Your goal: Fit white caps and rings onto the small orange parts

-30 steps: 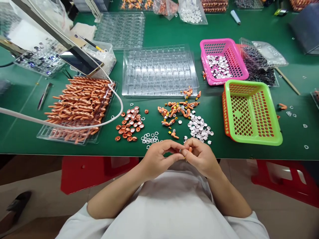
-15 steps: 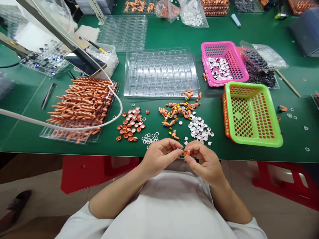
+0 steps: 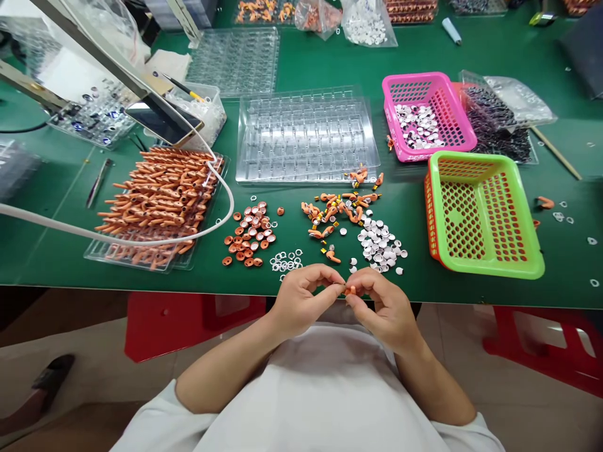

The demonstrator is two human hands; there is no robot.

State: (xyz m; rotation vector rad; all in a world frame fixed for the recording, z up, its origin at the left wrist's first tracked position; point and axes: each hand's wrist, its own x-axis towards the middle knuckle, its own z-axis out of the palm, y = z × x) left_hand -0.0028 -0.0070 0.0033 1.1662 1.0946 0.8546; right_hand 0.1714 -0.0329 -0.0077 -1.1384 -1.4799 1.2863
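Observation:
Just over the table's front edge, my right hand (image 3: pixel 382 309) pinches a small orange plastic part (image 3: pixel 350 290) between thumb and fingers. My left hand (image 3: pixel 307 300) is closed in a pinch right beside it, its fingertips meeting that part. Whatever the left fingers hold is too small to make out. Beyond the hands lie white rings (image 3: pixel 286 261), round copper-coloured caps (image 3: pixel 249 235) and curved orange pieces with yellow bits (image 3: pixel 336 210). White discs (image 3: pixel 380 245), some with dark marks, lie in a pile beyond my right hand.
A green basket (image 3: pixel 534 270) and a pink basket (image 3: pixel 393 141) holding white discs stand to the right. Clear trays (image 3: pixel 306 135) lie at the centre. Left are stacked orange parts (image 3: pixel 157 194), with a white cable (image 3: pixel 117 241) looping across, and a phone (image 3: pixel 162 119).
My fingertips have drawn closer together around the orange part, and the clear glint at my left fingertips is hidden now. The camera view has turned slightly; the table's things stay put.

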